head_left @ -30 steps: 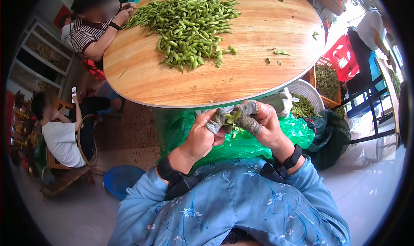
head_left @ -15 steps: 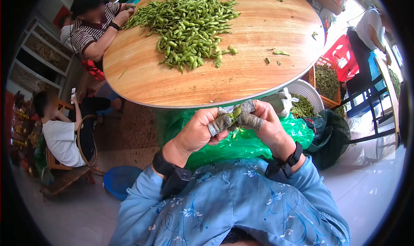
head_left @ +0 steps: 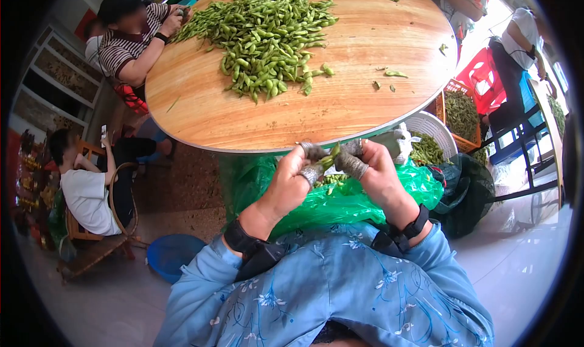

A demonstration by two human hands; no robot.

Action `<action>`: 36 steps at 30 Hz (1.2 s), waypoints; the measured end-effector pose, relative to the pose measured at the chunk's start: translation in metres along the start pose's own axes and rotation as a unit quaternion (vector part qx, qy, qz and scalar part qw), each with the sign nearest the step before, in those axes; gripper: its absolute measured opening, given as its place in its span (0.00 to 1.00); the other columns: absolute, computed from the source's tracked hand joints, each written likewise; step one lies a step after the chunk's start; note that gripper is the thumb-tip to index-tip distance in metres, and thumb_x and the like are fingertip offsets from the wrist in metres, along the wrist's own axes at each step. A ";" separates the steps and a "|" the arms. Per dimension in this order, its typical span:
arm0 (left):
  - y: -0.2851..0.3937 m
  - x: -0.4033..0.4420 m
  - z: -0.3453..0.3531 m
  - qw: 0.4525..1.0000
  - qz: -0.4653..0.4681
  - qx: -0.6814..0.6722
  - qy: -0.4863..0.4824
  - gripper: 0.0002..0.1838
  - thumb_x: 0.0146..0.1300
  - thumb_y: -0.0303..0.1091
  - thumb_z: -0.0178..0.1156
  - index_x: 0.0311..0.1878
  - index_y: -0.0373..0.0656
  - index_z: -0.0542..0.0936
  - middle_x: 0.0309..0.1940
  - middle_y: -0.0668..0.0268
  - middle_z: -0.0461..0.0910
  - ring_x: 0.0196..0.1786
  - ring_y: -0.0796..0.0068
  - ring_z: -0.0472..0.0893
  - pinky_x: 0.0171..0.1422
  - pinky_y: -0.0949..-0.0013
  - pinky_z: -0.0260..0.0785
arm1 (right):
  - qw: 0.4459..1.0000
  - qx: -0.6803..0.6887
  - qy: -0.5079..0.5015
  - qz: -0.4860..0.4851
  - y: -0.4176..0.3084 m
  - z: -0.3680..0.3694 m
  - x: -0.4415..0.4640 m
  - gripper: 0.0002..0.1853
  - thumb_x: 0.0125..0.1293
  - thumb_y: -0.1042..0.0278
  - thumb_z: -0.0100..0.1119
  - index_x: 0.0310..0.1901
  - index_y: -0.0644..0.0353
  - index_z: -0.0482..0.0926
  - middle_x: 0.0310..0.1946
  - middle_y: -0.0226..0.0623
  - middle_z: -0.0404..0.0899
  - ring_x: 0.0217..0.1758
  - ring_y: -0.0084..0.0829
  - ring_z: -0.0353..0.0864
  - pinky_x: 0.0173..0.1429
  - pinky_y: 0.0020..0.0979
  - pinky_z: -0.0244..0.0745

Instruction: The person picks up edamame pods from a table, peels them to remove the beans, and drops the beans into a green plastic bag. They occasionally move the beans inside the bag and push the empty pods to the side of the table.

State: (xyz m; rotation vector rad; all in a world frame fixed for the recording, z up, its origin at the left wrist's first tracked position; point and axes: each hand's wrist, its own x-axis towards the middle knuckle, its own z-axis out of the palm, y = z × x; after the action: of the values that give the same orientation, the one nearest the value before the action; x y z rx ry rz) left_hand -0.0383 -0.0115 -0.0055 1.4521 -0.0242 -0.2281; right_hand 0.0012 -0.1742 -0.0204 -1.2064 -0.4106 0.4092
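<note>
A green soybean pod [head_left: 330, 159] is between my two hands, just off the table's near edge. My left hand [head_left: 287, 181] grips it between thumb and forefinger, both wrapped in grey finger covers. My right hand [head_left: 376, 172] meets it from the other side, its covered thumb and forefinger closed at the pod's end. Below the hands, a green plastic bag [head_left: 292, 210] lies open over my lap, with loose beans [head_left: 330, 181] in it. A large heap of pods [head_left: 267, 40] covers much of the round wooden table [head_left: 365, 113].
A white basket of pods [head_left: 447, 134] and an orange crate [head_left: 471, 143] stand at right. A blue basin [head_left: 173, 254] is on the floor at left. One person [head_left: 131, 43] sits at the table; another [head_left: 91, 195] sits in a chair holding a phone.
My hands have drawn slightly apart and the fingers have shifted on the pod. Loose beans in the bag now show more between them. The seated person at left raised a hand toward the face.
</note>
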 end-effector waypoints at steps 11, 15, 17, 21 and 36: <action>0.000 0.000 -0.005 0.989 0.078 0.127 -0.026 0.13 0.59 0.23 0.49 0.48 0.36 0.66 0.39 0.67 0.72 0.42 0.82 0.71 0.46 0.78 0.65 | 0.999 0.001 -0.020 0.048 -0.012 -0.004 -0.008 0.09 0.60 0.72 0.53 0.40 0.68 0.73 0.33 0.31 0.76 0.37 0.18 0.72 0.42 0.22 0.68; 0.003 -0.001 -0.002 0.935 0.150 0.321 0.007 0.12 0.56 0.23 0.51 0.44 0.34 0.68 0.32 0.63 0.75 0.37 0.75 0.75 0.42 0.74 0.66 | 0.998 0.032 -0.029 0.052 -0.011 -0.002 -0.007 0.12 0.57 0.69 0.57 0.40 0.66 0.74 0.35 0.29 0.76 0.37 0.18 0.73 0.43 0.20 0.67; 0.003 -0.002 -0.003 0.903 0.168 0.395 0.033 0.11 0.53 0.23 0.52 0.42 0.34 0.69 0.29 0.60 0.75 0.34 0.70 0.77 0.40 0.71 0.67 | 0.998 0.022 -0.021 0.055 -0.008 -0.001 -0.008 0.12 0.57 0.69 0.57 0.40 0.65 0.74 0.34 0.28 0.77 0.36 0.17 0.72 0.42 0.19 0.67; 0.004 -0.001 -0.004 0.816 0.277 0.506 0.039 0.12 0.45 0.25 0.57 0.35 0.35 0.71 0.25 0.53 0.73 0.30 0.54 0.75 0.34 0.61 0.67 | 0.998 0.028 -0.018 0.050 -0.014 0.002 -0.008 0.12 0.56 0.68 0.58 0.40 0.65 0.74 0.33 0.27 0.76 0.34 0.15 0.71 0.39 0.18 0.66; -0.001 -0.001 -0.003 0.752 0.326 0.571 0.032 0.15 0.41 0.28 0.59 0.35 0.34 0.71 0.24 0.54 0.72 0.28 0.53 0.74 0.29 0.60 0.66 | 0.996 0.054 -0.045 0.060 -0.016 0.001 -0.002 0.07 0.58 0.73 0.53 0.38 0.66 0.74 0.33 0.29 0.77 0.37 0.18 0.73 0.43 0.22 0.68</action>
State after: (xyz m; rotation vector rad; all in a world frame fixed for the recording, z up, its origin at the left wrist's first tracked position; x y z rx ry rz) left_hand -0.0391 -0.0082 -0.0070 2.5581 -0.7212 0.5303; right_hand 0.0004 -0.1792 -0.0047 -1.1128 -0.3900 0.5832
